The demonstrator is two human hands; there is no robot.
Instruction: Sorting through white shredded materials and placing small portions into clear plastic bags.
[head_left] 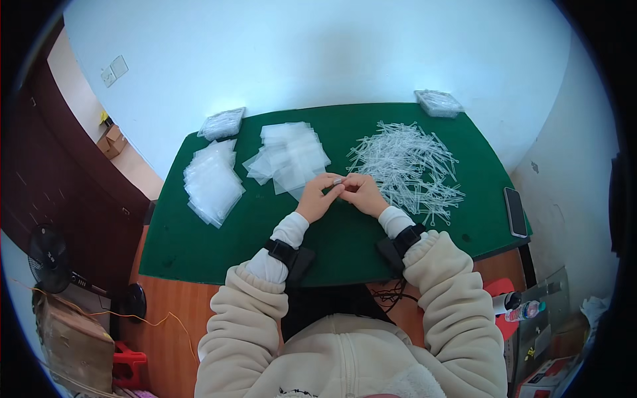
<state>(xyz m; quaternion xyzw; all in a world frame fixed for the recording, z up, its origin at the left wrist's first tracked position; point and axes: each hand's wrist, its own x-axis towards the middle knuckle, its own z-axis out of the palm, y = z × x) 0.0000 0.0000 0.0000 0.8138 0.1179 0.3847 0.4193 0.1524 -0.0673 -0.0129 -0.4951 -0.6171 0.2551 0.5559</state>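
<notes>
Cream jacket [332, 355] cloth is closest, at the bottom middle of the frame. Near the center, the left hand [319, 196] and right hand [365, 194] meet, fingers bent, at a small grey thing [338, 180]; I can't tell what it is, or if they grip it. Just right of them, a big messy pile of thin clear sticks [405, 166] lies on the green tabletop [192, 252]. Flat clear bags [292, 156] make two heaps, center and left. Two clear packs, upper left [223, 124] and upper right, look full, so some work seems done. With so many loose sticks, lots looks left.
</notes>
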